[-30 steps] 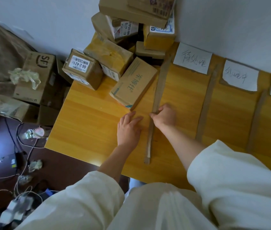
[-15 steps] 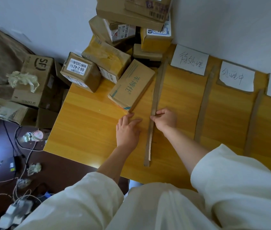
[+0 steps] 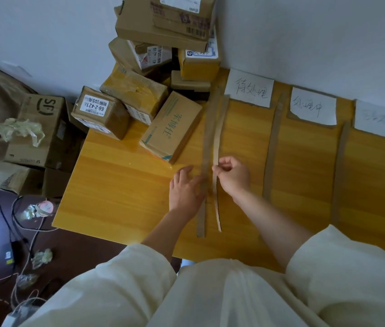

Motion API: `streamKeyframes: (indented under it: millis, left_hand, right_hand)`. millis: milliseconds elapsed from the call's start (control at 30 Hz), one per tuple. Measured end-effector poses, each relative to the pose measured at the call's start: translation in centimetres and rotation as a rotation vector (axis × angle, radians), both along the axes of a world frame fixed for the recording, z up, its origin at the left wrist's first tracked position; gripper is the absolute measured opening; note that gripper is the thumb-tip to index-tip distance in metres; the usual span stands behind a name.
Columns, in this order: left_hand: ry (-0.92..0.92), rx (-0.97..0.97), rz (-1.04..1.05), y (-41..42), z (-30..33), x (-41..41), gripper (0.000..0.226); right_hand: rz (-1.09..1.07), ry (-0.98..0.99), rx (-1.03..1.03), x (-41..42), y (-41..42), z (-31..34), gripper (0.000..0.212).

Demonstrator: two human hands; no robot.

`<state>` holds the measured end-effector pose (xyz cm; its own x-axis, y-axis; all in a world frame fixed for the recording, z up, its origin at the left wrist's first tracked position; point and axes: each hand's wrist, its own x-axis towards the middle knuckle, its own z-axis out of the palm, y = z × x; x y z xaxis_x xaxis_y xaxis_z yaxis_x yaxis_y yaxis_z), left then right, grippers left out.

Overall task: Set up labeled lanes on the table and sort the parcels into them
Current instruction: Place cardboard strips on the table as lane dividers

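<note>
On the wooden table lie long cardboard strips as lane dividers. My left hand presses flat on the left strip. My right hand pinches a thinner strip that is lifted and curved just right of it. Two more strips lie further right. Three white paper labels with handwriting sit along the wall. A pile of brown parcels fills the table's far left corner.
More boxes stand on the floor to the left, with crumpled tape on top. Cables and small clutter cover the dark floor. The wall runs along the table's far edge.
My right hand has picked a thinner strip off the left divider and lifted it to the right, so two strips now show side by side. My left hand stays pressed on the strip.
</note>
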<state>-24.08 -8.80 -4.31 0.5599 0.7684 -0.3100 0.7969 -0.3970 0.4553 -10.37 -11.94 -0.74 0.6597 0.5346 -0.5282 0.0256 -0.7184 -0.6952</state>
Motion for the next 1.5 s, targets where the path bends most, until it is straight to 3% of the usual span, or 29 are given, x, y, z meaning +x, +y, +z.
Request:
streamKeyframes:
  millis: [333, 567, 767, 967, 1333, 1500]
  left_hand:
    - [0.042, -0.026, -0.015, 0.3, 0.5, -0.2, 0.049]
    - [-0.078, -0.008, 0.04, -0.8, 1.7, 1.0, 0.017]
    - [-0.129, -0.062, -0.035, -3.7, 3.4, 4.3, 0.025]
    - [-0.107, -0.11, -0.135, -8.5, 4.7, 9.6, 0.017]
    - [0.067, -0.127, -0.399, -20.5, 6.2, 22.9, 0.037]
    - [0.12, -0.081, -0.478, -24.7, 6.0, 27.1, 0.043]
  right_hand:
    - [-0.046, -0.03, 0.108, 1.9, -4.2, 2.4, 0.019]
    - [-0.089, -0.106, 0.201, 3.9, -8.1, 4.6, 0.018]
    - [-0.215, -0.113, 0.269, 7.3, -12.6, 6.2, 0.017]
    - [-0.315, -0.124, 0.287, 12.6, -19.1, 7.2, 0.016]
    - [-0.45, -0.124, 0.3, 26.1, -33.5, 6.2, 0.013]
    - [-0.401, -0.093, 0.297, 30.9, -37.7, 5.3, 0.014]
